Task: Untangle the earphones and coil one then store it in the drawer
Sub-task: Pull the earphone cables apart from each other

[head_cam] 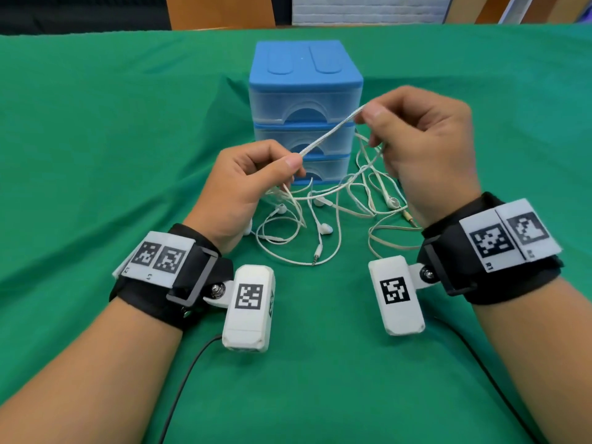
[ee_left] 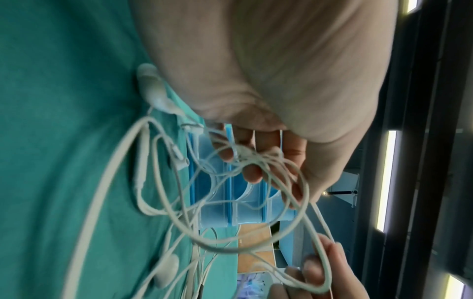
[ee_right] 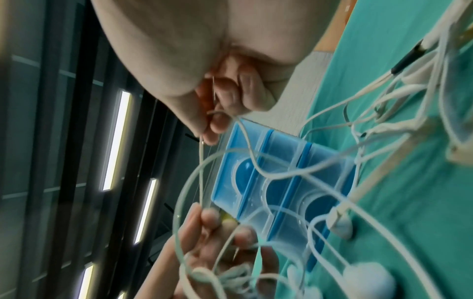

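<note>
A tangle of white earphones [head_cam: 323, 216] lies on the green cloth in front of a small blue three-drawer unit [head_cam: 306, 113], all drawers closed. My left hand [head_cam: 256, 177] pinches a white cord [head_cam: 330, 131] between thumb and forefinger. My right hand [head_cam: 413, 139], higher and to the right, pinches the other end of that stretch, which runs taut between the hands above the tangle. In the left wrist view loops of cord [ee_left: 256, 161] hang over my left fingers. In the right wrist view the cord [ee_right: 202, 153] drops from my right fingertips [ee_right: 210, 133] toward the left hand.
Several earbuds [head_cam: 326, 229] and a jack plug [head_cam: 317, 251] lie loose on the cloth [head_cam: 96, 155] near the tangle. A second plug [head_cam: 410, 217] sits by my right wrist. A black cable [head_cam: 185, 379] trails from the left wrist camera. The drawer unit stands just behind the hands.
</note>
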A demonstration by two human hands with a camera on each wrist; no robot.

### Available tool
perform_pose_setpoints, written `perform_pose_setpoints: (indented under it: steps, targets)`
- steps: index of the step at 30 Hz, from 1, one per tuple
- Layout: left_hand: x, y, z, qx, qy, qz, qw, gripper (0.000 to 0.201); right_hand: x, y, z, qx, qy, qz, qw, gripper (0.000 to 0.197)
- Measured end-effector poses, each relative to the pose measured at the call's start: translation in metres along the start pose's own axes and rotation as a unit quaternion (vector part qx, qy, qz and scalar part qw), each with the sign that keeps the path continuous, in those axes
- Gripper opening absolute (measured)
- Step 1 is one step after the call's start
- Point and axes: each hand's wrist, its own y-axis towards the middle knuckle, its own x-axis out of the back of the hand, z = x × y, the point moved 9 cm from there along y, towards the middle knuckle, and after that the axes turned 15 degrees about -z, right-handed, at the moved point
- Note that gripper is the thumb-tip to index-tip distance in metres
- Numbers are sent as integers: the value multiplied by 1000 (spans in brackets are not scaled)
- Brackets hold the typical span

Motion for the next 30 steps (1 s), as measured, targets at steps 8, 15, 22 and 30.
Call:
perform_pose_setpoints:
  steps: [8,15,22,30]
  targets:
    - [-2,-2,1,22,-14,19,999,15,50,20,-14,-10,46,-202,978,11]
    - [4,0,3,30,-19,0,999,22,64,26,-30,-49,22,-230,972,11]
    - [5,0,1,13,-7,-16,1000,24,23,11,0,25,-11,-69,997,22]
    - [2,0,0,3,-23,-4,1000,13,-38,-30,-13,-17,-86,221,971,11]
